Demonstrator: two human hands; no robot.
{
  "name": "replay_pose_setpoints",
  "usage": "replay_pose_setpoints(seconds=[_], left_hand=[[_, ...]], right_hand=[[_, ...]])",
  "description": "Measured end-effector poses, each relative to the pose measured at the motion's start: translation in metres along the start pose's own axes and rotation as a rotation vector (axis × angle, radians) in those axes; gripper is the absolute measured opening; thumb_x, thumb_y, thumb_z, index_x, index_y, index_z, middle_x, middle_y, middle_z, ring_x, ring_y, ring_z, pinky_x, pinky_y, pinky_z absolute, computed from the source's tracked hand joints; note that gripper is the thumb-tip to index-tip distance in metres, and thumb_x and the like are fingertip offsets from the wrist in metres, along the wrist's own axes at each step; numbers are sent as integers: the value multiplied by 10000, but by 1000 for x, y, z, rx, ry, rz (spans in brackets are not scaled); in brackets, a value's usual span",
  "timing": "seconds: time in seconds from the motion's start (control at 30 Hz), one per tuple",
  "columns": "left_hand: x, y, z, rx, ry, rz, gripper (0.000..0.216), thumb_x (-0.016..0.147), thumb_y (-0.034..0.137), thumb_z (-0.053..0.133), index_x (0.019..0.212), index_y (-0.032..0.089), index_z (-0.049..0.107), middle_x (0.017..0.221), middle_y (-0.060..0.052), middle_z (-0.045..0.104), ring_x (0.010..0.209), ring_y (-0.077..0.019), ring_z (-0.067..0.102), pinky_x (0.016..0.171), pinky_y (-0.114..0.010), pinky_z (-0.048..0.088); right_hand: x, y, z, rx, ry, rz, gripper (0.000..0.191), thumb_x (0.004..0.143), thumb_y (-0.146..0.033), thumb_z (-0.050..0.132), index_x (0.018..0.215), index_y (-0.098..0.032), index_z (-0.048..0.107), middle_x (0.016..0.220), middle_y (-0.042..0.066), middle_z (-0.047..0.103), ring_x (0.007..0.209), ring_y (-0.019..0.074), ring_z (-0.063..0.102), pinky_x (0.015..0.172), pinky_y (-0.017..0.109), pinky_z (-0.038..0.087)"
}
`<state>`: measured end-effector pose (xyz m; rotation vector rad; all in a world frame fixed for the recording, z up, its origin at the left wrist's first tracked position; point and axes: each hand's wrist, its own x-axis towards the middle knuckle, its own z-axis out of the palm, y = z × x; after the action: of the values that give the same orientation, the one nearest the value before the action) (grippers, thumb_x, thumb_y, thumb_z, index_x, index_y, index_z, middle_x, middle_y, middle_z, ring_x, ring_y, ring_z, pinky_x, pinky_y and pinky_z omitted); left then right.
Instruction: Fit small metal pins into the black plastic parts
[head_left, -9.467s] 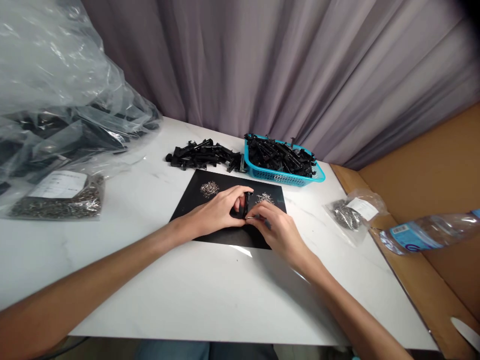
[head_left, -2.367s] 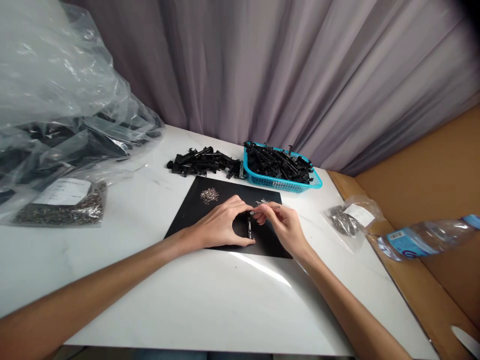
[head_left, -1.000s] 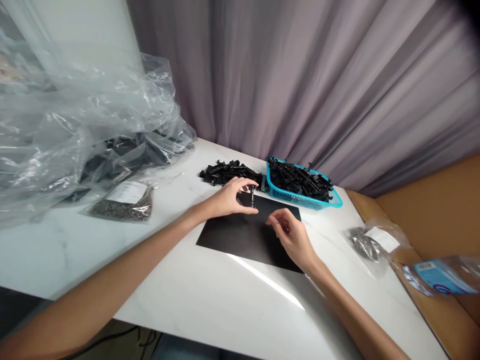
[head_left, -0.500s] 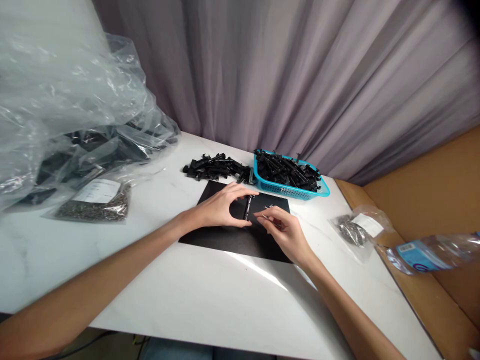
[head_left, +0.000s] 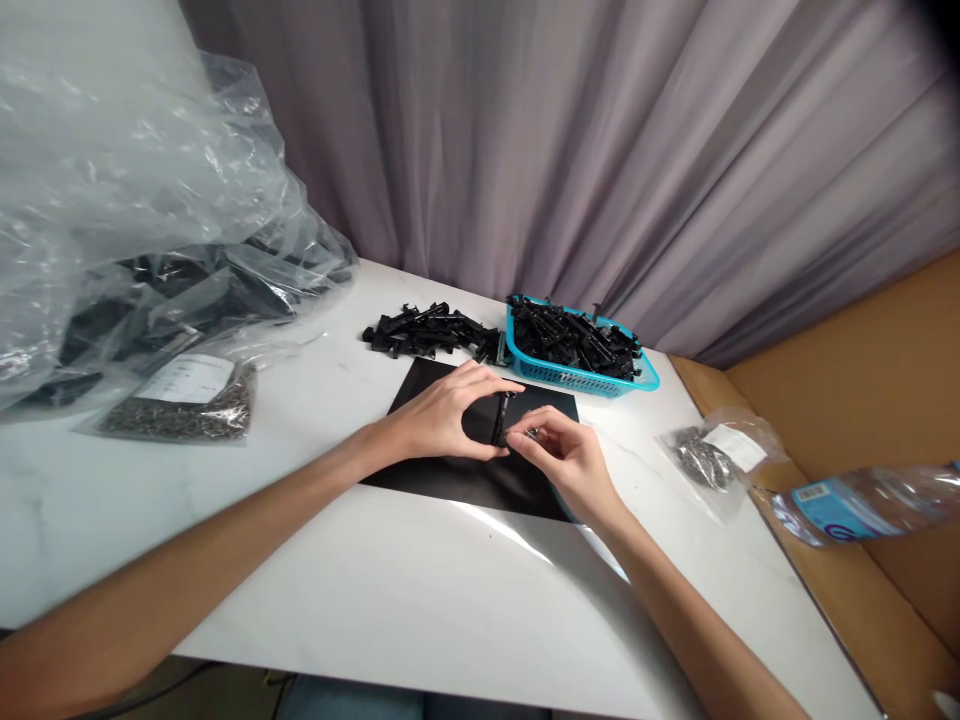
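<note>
Over a black mat (head_left: 450, 480), my left hand (head_left: 442, 415) grips a slim black plastic part (head_left: 501, 418) by its two ends, between thumb and fingers. The part stands lengthwise away from me. My right hand (head_left: 562, 450) is closed in a pinch at the near end of that part, its fingertips touching or almost touching it. Whatever is between the right fingertips is too small to make out. A bit of something shiny shows beside the right fingers, partly hidden by them.
Behind the mat lie a heap of black plastic parts (head_left: 427, 332) and a blue basket (head_left: 592, 382) full of similar ones. Bags of small metal pieces sit at left (head_left: 180, 415) and right (head_left: 709, 460). A plastic bottle (head_left: 840, 510) lies at the right by cardboard (head_left: 862, 400). Large clear plastic bags (head_left: 150, 200) stand left.
My right hand has moved slightly left, bringing its fingertips from beside the black plastic part to its near end. The left hand keeps its hold; the part appears slightly turned.
</note>
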<state>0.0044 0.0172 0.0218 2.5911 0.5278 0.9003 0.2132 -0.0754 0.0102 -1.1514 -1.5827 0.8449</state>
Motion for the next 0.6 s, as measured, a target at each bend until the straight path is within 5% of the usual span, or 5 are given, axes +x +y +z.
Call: replay_pose_setpoints(seconds=[0.27,0.6], left_hand=[[0,-2,0,27,46,-16,689,717,303,834,1372,282,623,1203,-76,684,1107,-292,603,991,-473,493],[-1,-2,1,86,34,12,671,733,296,829,1368,246,617,1185,-79,683,1099,-285,598,971,-440,505]], right_hand=[[0,7,10,77,37,60,215,841,-432,802,841,-217,800,909,65,745,812,204,648,657,309,495],[4,-3,-3,-28,-119,-22,169,897,-389,757,870,-226,786,914,44,744,776,178,597,629,296,422]])
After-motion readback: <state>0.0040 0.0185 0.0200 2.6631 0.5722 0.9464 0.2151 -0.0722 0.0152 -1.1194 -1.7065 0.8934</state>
